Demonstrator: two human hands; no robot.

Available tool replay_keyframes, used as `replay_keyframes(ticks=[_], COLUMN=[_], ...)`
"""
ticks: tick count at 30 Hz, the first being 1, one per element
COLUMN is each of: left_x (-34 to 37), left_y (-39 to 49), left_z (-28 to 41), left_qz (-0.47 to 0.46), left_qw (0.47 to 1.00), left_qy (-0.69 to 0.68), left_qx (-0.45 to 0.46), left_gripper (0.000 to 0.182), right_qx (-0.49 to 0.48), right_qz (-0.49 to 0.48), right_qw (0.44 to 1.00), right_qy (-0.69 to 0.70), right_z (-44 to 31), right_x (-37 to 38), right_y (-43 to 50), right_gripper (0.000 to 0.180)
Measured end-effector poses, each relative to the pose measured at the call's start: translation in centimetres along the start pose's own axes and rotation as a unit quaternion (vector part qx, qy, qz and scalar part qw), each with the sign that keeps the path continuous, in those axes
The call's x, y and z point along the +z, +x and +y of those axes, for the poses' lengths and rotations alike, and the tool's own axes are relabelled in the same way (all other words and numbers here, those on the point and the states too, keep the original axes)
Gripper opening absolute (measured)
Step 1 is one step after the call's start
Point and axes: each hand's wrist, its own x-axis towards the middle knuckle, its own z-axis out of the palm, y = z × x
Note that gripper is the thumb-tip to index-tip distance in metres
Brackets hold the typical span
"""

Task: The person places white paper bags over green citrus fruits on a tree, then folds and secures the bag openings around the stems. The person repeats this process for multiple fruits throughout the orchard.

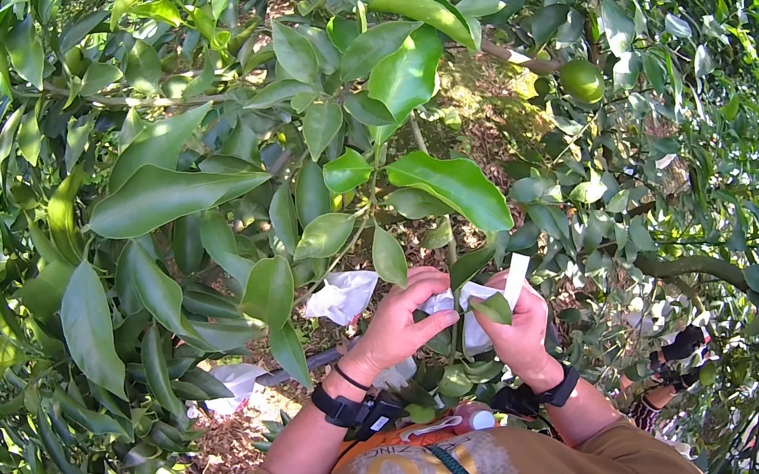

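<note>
Low in the middle of the view, a thin white bag (477, 338) lies between my hands, among the leaves of a citrus tree. My left hand (406, 323) pinches its left side, thumb and fingers closed around a fold. With fingers curled, my right hand (524, 333) grips the bag's right side, and a stiff white strip (517, 276) sticks up from that hand. A small leaf (495, 308) lies across the right fingers. What is inside the bag is hidden. A second white bag (343, 297) hangs just left of my left hand.
Another white bag (232, 385) hangs farther left. A green citrus fruit (581, 82) grows at upper right. Broad leaves (450, 186) overhang my hands, and a thick branch (693, 267) crosses the right side. Another person's dark-gloved hand (684, 343) shows at lower right.
</note>
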Motion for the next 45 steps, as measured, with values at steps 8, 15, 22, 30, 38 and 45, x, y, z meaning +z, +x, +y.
replay_keyframes(ticks=[8,15,22,30,38,45], left_x=[0.8,1.2,1.5,1.8,1.7,1.7], left_y=[0.2,0.1,-0.5,-1.0,-1.1,-1.2], left_z=[0.8,1.4,1.1,0.6,0.1,0.0], left_qz=[0.034,0.052,0.095,0.13,0.12,0.112], left_qw=[0.981,0.992,0.995,0.991,0.993,0.994], left_qy=[-0.131,-0.065,-0.04,-0.017,0.002,0.012], left_qx=[-0.141,-0.093,-0.01,0.007,-0.006,-0.001], left_gripper=[0.025,0.03,0.033,0.034,0.033,0.032], right_qx=[0.157,0.182,-0.04,-0.161,-0.041,0.055], right_qz=[-0.079,-0.101,-0.062,-0.024,-0.159,-0.129], right_qw=[0.981,0.974,0.997,0.977,0.985,0.99], right_qy=[0.079,0.09,-0.034,-0.136,-0.058,-0.009], right_z=[0.1,-0.5,-1.5,-1.9,-2.0,-1.6], right_x=[-0.5,-1.1,-0.3,0.8,-1.6,-1.8], right_y=[0.2,0.7,1.1,0.6,0.6,-0.2], right_gripper=[0.009,0.009,0.014,0.019,0.024,0.017])
